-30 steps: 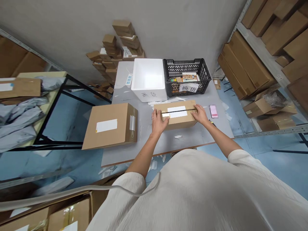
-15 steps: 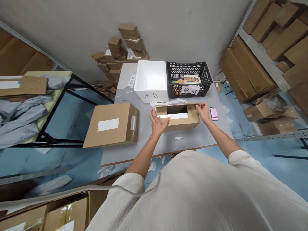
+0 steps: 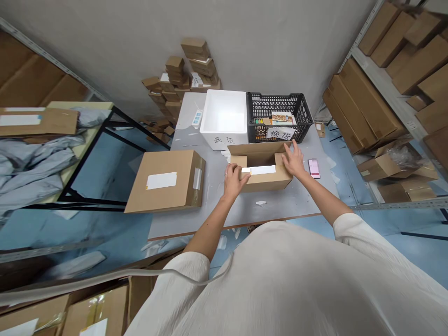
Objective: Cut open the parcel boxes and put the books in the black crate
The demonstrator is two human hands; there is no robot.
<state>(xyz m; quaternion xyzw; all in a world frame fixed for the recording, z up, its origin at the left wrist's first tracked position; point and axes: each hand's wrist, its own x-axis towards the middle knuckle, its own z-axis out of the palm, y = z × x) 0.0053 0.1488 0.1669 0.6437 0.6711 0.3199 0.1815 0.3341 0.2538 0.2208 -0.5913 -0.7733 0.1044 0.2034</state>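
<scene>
Lightly, left hand [image 3: 234,179] pinches the box [image 3: 266,183] flap; right hand [image 3: 293,162] touches it, open.

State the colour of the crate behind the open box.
Black: the crate shows best in the head view.

A single camera sits on the person's head and looks forward and steeply down onto the grey rectangular table [image 3: 213,205]. The table lies mid-frame, within arm's reach. The wearer's white cloth shirt [image 3: 297,280] fills the lower edge, nearer the lens than the table. From it the left hand [image 3: 234,179] and right hand [image 3: 293,161] reach up to the open brown cardboard box [image 3: 266,181] on the table's middle. Beyond the table's far edge rises the pale grey wall [image 3: 262,42]. The wide lens leans the metal shelf of brown cartons [image 3: 381,93] to the table's right inward. It does the same to the heap of grey plastic mailing bags [image 3: 31,163] on the left.
</scene>
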